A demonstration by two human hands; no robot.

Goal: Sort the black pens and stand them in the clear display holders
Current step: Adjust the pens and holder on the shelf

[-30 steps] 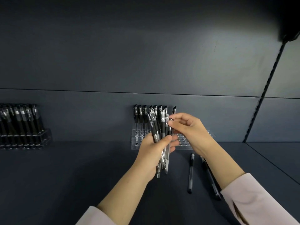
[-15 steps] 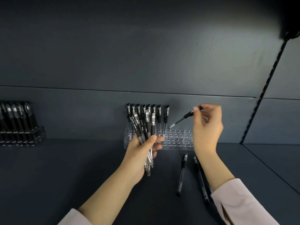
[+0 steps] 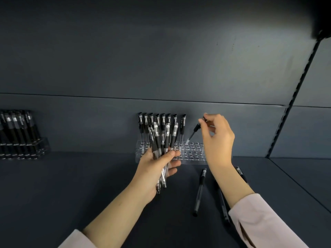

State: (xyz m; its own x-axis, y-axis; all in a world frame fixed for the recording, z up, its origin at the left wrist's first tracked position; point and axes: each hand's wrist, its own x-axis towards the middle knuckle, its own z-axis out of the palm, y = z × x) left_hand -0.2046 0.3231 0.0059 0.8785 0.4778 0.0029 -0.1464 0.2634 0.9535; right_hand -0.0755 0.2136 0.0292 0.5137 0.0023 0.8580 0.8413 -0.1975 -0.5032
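A clear display holder (image 3: pixel 194 153) with rows of holes stands against the back wall of the dark shelf. Several black pens (image 3: pixel 162 127) stand upright in its back row on the left side. My left hand (image 3: pixel 154 169) grips a bundle of black pens (image 3: pixel 162 149) in front of the holder. My right hand (image 3: pixel 217 138) pinches a single black pen (image 3: pixel 194 131) by its cap end, tilted, with its tip just over a hole in the back row, right of the standing pens.
A loose black pen (image 3: pixel 199 191) lies on the shelf between my forearms, and others (image 3: pixel 223 203) are partly hidden by my right arm. A second holder full of black pens (image 3: pixel 18 136) stands at the far left. A slotted upright (image 3: pixel 295 93) runs along the right.
My right hand drew one pen out of the bundle, carried it right and swung its tip down to the holder's holes. The left hand with the bundle stayed put.
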